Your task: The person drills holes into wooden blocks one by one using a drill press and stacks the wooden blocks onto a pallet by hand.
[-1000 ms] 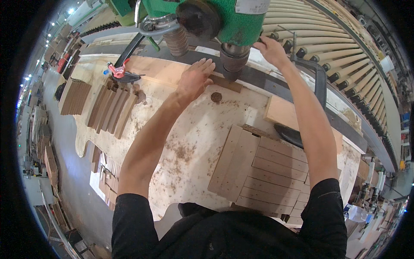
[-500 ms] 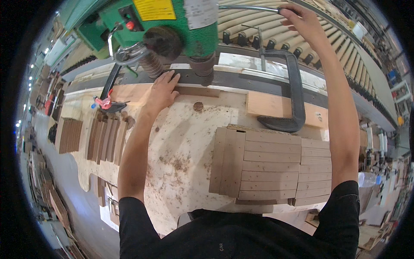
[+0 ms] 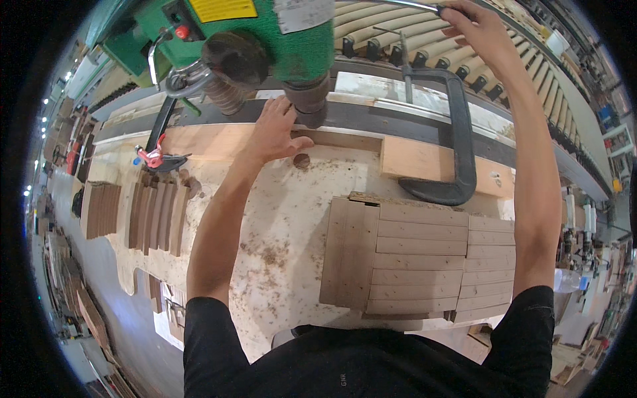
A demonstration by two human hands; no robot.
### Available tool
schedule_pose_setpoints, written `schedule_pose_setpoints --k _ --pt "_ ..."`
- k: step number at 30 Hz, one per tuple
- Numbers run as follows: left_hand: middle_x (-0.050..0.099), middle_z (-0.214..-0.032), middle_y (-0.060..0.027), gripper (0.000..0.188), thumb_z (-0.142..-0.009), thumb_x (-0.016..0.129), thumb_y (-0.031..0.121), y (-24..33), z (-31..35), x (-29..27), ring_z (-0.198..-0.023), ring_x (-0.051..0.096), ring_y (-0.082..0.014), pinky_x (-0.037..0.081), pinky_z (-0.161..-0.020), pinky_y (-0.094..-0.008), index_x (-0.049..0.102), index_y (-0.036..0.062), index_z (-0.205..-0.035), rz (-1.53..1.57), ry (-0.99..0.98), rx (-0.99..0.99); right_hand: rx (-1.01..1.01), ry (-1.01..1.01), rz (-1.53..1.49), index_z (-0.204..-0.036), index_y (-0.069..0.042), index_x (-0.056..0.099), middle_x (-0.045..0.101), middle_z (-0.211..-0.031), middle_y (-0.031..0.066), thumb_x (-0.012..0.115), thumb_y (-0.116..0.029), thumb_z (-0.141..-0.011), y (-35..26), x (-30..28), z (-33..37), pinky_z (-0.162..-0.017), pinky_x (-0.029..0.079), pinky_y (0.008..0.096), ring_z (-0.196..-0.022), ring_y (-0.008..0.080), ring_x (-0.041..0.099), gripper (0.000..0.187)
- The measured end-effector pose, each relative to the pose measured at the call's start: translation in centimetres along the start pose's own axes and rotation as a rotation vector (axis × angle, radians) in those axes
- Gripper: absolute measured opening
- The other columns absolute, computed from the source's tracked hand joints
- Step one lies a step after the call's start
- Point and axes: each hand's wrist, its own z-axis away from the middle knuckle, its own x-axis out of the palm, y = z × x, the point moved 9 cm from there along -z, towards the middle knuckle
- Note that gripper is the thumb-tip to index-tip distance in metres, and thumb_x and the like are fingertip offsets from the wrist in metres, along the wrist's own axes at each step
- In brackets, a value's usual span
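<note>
My left hand lies over the left part of a narrow brown wooden strip, its fingers stretched toward the dark fence and its thumb out to the side. The hand hides that end of the strip. Close to its fingertips is the dark spindle of a green drilling machine. Up at the right, my right hand is closed around the dark end of a metal lever. The strip's right end meets a pale wooden block under a black clamp.
Several brown wooden pieces are laid close together on the right of the worktable. More stand in stacks at the left, near a red-handled clamp. Sawdust dots the tabletop. Rollers run behind.
My left hand has shifted right, and the strip has slid right up to the pale block. My right hand stays on the lever. The whole view has moved slightly.
</note>
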Motion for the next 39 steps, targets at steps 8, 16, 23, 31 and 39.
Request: schedule_pose_setpoints --k 8,16,23,31,39 --pt "0.045 -0.128 -0.0244 0.076 -0.067 0.076 0.046 -0.3 0.2 0.5 -0.123 0.038 -0.0409 0.029 -0.106 -0.0480 0.052 -0.0078 -0.115 0.011 0.030 -0.002 0.096 -0.164 0.173 -0.110 0.001 0.063 0.065 -0.077 0.0083 0.061 -0.028 -0.091 5.3 8.2 2.5 -0.067 0.047 0.0300 -0.071 0.0155 0.060 0.034" --pt "0.045 -0.129 -0.0213 0.072 -0.067 0.076 0.045 0.0 -0.3 -0.2 -0.124 0.038 -0.0392 0.029 -0.106 -0.0476 0.052 -0.0024 -0.116 0.036 0.076 0.021 0.071 -0.323 0.211 -0.108 -0.006 0.065 0.066 -0.093 0.0197 0.062 -0.042 -0.087 7.6 18.5 0.6 -0.078 0.048 0.0429 -0.090 0.0384 0.062 0.041" --pt "0.044 -0.133 -0.0179 0.080 -0.065 0.079 0.040 -0.1 -0.1 -0.2 -0.125 0.038 -0.0364 0.029 -0.106 -0.0477 0.046 0.0037 -0.129 0.098 0.068 -0.018 -0.028 -0.288 0.121 -0.111 0.004 0.060 0.065 -0.092 0.0208 0.063 -0.039 -0.088 7.1 22.1 -0.7 -0.077 0.049 0.0397 -0.086 0.0313 0.063 0.049" --pt "0.045 -0.132 -0.0167 0.076 -0.065 0.080 0.036 0.2 -0.7 -0.5 -0.124 0.040 -0.0372 0.028 -0.106 -0.0508 0.048 0.0106 -0.129 0.184 0.104 0.003 0.022 -0.162 0.030 -0.110 -0.001 0.062 0.065 -0.100 0.0234 0.060 -0.046 -0.086 7.5 24.5 -1.5 -0.082 0.048 0.0469 -0.098 0.0425 0.059 0.051" --pt "0.045 -0.132 -0.0176 0.081 -0.065 0.080 0.039 -0.9 0.9 -0.3 -0.125 0.040 -0.0373 0.027 -0.107 -0.0497 0.046 0.0034 -0.130 0.106 0.064 -0.067 0.169 -0.182 0.173 -0.111 -0.007 0.063 0.066 -0.100 0.0204 0.060 -0.044 -0.087 6.2 20.6 1.3 -0.081 0.048 0.0440 -0.096 0.0377 0.062 0.044"
